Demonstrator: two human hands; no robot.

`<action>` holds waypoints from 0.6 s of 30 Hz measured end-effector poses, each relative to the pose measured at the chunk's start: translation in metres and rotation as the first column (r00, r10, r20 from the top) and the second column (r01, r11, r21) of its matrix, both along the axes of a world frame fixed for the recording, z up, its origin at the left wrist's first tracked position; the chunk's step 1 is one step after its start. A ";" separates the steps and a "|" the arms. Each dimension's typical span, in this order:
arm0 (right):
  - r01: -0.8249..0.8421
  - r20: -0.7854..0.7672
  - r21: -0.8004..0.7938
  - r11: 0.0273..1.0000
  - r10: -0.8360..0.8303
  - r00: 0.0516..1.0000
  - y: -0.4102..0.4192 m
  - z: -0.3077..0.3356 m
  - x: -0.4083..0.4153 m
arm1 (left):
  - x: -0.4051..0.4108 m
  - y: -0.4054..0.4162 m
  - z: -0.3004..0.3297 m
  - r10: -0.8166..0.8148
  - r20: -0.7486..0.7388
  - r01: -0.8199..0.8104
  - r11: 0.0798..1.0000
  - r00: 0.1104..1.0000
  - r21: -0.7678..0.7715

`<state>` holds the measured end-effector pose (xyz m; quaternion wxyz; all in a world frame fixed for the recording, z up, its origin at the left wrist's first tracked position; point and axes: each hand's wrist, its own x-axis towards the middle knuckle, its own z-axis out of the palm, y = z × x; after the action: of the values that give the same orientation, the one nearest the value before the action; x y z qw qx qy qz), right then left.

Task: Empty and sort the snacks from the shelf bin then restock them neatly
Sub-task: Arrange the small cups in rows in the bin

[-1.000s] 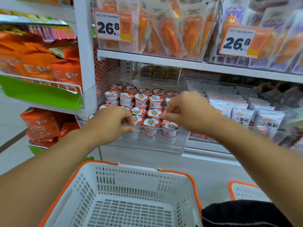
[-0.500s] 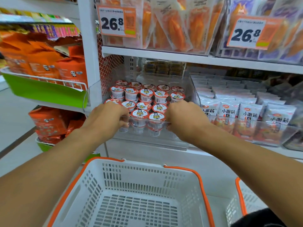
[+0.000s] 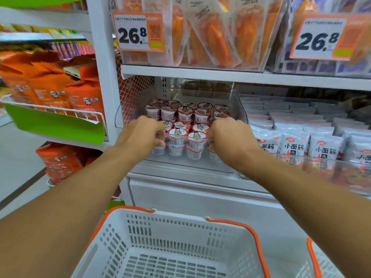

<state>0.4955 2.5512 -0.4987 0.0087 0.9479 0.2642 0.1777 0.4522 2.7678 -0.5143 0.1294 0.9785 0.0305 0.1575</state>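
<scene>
We now grip the bin front rim, left hand and right hand fingers curled over it, cups just behind, ready to pull out.

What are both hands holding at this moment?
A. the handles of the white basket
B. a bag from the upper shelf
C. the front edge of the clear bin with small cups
C: the left hand and right hand grip the front wall of the clear bin full of snack cups.

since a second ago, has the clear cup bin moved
Yes. The clear bin has slid back into the shelf: its front stuck out past the neighbouring packet bin before, and now sits about level with it.
</scene>
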 end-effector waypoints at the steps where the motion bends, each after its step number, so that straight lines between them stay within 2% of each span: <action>1: 0.007 0.002 0.004 1.000 -0.007 1.000 0.000 0.000 0.003 | 0.002 0.000 -0.001 -0.002 -0.001 0.002 1.000 1.000 0.005; 10: 0.006 -0.009 -0.017 1.000 -0.006 1.000 -0.001 -0.008 0.006 | 0.006 0.002 -0.019 -0.003 -0.011 0.004 0.996 1.000 0.089; 14: 0.006 0.004 -0.037 0.999 -0.006 1.000 -0.005 -0.016 0.000 | 0.005 0.001 -0.031 0.014 0.038 -0.019 0.993 0.999 0.119; 18: 0.016 0.024 -0.021 1.000 -0.016 1.000 -0.008 -0.022 -0.007 | -0.002 -0.008 -0.037 0.061 0.026 -0.064 0.988 0.998 0.144</action>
<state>0.4886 2.5437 -0.5206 0.0232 0.9477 0.2583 0.1860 0.4500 2.7594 -0.5510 0.0535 0.9821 0.0481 0.1739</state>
